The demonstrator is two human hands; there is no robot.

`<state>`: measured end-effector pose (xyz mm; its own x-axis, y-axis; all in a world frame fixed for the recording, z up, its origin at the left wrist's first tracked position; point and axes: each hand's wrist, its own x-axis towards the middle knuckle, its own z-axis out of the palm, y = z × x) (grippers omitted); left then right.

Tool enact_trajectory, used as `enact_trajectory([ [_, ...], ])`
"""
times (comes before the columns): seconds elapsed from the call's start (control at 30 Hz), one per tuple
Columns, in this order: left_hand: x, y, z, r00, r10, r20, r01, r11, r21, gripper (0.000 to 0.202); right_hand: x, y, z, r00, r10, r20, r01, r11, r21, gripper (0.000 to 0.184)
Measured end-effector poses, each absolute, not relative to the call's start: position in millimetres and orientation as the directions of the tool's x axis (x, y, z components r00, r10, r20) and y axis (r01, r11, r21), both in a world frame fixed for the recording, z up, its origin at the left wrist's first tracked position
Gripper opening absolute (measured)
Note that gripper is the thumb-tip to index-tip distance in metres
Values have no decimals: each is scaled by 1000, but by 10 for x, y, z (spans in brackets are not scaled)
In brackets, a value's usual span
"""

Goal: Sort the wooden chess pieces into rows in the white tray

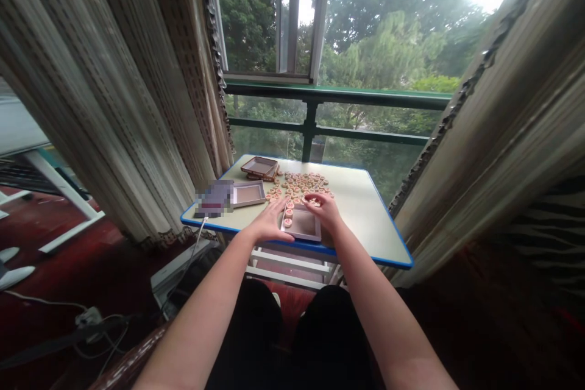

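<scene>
A shallow open box [307,236] sits at the table's near edge, with a column of round Chinese chess pieces [288,222] marked in red along its left side. My left hand [269,223] wraps its left side, thumb at the near corner and fingers along the wall. Over the far right rim, my right hand [325,208] has its fingers bent together at what looks like a Chinese chess piece; the fingers partly hide it. Just beyond the box, many loose Chinese chess pieces [304,181] lie spread on the table [361,213].
Behind on the left lies a brown box lid [259,166] on another brown piece. Nearer stands a second shallow box part [249,194], beside a blurred-out device [214,198] with a white cable. Curtains [150,103] hang at both sides; a green railing [338,96] crosses the window.
</scene>
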<state>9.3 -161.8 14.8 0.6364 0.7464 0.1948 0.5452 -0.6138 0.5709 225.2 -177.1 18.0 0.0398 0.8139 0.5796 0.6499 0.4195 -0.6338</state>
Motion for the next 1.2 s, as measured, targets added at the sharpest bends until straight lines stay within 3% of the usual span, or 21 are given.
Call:
enact_trajectory([
  [0.2,159,-1540,75,618,759,206,586,-619,523,109,2276,-1762,171,34,822,569,637,420,-646,20],
  [0.37,185,-1529,46,587,783,205,630,-601,492,107,2356,-1723,131,198,820,536,643,304,-703,23],
  [0.67,209,-1533,91,622,759,193,593,-618,516,112,2502,-1706,122,421,755,503,622,163,-766,44],
  [0.97,199,-1459,122,652,739,171,566,-624,538,112,2478,-1751,160,437,762,478,634,116,-765,40],
  [1.2,160,-1408,168,698,705,123,541,-632,554,120,2360,-1804,202,224,793,566,744,236,-625,25],
])
